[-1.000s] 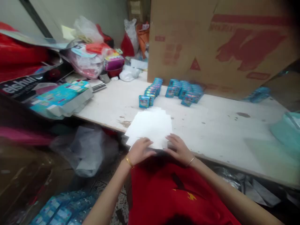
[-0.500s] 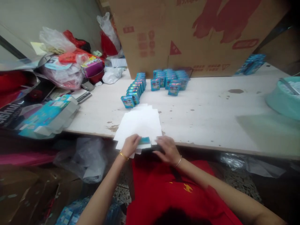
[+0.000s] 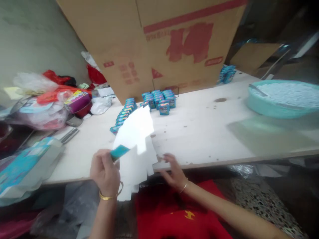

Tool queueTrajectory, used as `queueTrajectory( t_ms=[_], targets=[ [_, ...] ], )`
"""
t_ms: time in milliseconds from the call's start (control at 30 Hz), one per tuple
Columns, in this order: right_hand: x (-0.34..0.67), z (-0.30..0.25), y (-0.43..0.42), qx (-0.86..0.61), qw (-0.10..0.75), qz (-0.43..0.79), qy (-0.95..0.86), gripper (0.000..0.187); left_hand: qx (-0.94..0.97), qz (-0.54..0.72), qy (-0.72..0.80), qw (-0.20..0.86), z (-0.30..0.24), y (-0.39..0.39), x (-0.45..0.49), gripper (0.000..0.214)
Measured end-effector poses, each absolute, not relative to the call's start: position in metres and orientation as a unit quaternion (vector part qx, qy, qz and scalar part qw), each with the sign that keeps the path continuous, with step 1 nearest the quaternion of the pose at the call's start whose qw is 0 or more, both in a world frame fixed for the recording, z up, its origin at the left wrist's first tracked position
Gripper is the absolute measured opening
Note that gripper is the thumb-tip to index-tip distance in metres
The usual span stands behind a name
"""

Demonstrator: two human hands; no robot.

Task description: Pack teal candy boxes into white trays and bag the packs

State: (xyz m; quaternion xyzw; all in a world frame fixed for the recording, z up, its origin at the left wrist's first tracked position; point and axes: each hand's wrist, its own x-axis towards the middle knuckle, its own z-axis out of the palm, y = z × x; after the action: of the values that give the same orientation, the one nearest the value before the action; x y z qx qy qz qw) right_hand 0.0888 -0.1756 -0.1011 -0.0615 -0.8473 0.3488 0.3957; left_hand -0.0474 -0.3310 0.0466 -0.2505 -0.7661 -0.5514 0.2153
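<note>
My left hand [image 3: 106, 171] is closed on a flat white card box blank [image 3: 134, 124], gripping it by its teal end flap [image 3: 119, 152]. The blank is lifted and tilted above a stack of white blanks [image 3: 139, 166] at the table's front edge. To the right of the stack, my right hand [image 3: 174, 172] has its thumb and fingers apart, with nothing seen between them. Beyond the blank stands a row of small teal boxes [image 3: 126, 109], and a cluster of similar boxes [image 3: 163, 107] sits to its right.
A large cardboard carton [image 3: 159, 49] stands at the back of the table [image 3: 194, 139]. On the right is a turquoise basin [image 3: 264, 106] full of small pale pieces. Plastic bags [image 3: 37, 83] and a long sleeve of teal cartons [image 3: 30, 162] crowd the left side.
My left hand has moved left and up, raising a blank off the stack. My right hand stays beside the stack. The view has turned to the right.
</note>
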Motion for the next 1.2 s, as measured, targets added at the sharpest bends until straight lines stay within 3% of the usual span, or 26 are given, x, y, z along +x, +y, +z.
queueTrajectory(
  t_ms=[67,133,233,367,433,533,567,633,833,1033,1200],
  targets=[
    [0.107,-0.087,-0.145,-0.198,0.494,0.332,-0.779,0.061,-0.313,-0.521,-0.762,0.224,0.04,-0.304,-0.028,0.024],
    [0.135,-0.08,-0.114,-0.269,0.53,0.243,-0.766,0.07,-0.39,-0.497,-0.762,0.144,0.014,-0.274,-0.007,0.024],
    [0.181,-0.091,-0.079,-0.216,0.428,0.103,-0.871,0.071,-0.476,-0.461,-0.749,0.017,-0.042,-0.235,0.02,0.024],
    [0.217,-0.126,-0.058,-0.081,0.243,0.078,-0.963,0.059,-0.57,-0.374,-0.72,-0.131,-0.087,-0.222,0.033,0.031],
    [0.22,-0.139,-0.052,-0.061,0.222,0.095,-0.969,0.05,-0.63,-0.317,-0.691,-0.16,-0.089,-0.231,0.028,0.03],
    [0.214,-0.145,-0.044,-0.068,0.233,0.123,-0.962,0.038,-0.697,-0.212,-0.674,-0.121,-0.086,-0.25,0.011,0.07],
    [0.212,-0.145,-0.041,-0.07,0.239,0.131,-0.96,0.035,-0.705,-0.181,-0.678,-0.1,-0.087,-0.256,0.005,0.073],
    [0.206,-0.142,-0.038,-0.074,0.247,0.148,-0.955,0.029,-0.706,-0.151,-0.688,-0.072,-0.092,-0.266,-0.005,0.056],
    [0.197,-0.133,-0.042,-0.125,0.261,0.212,-0.933,0.02,-0.687,-0.203,-0.69,-0.102,-0.107,-0.276,-0.023,0.043],
    [0.19,-0.126,-0.06,-0.207,0.28,0.261,-0.9,0.021,-0.606,-0.299,-0.723,-0.144,-0.103,-0.27,-0.024,0.03],
    [0.193,-0.122,-0.064,-0.192,0.313,0.256,-0.894,0.022,-0.511,-0.355,-0.771,-0.137,-0.086,-0.251,-0.011,0.022]
  ],
)
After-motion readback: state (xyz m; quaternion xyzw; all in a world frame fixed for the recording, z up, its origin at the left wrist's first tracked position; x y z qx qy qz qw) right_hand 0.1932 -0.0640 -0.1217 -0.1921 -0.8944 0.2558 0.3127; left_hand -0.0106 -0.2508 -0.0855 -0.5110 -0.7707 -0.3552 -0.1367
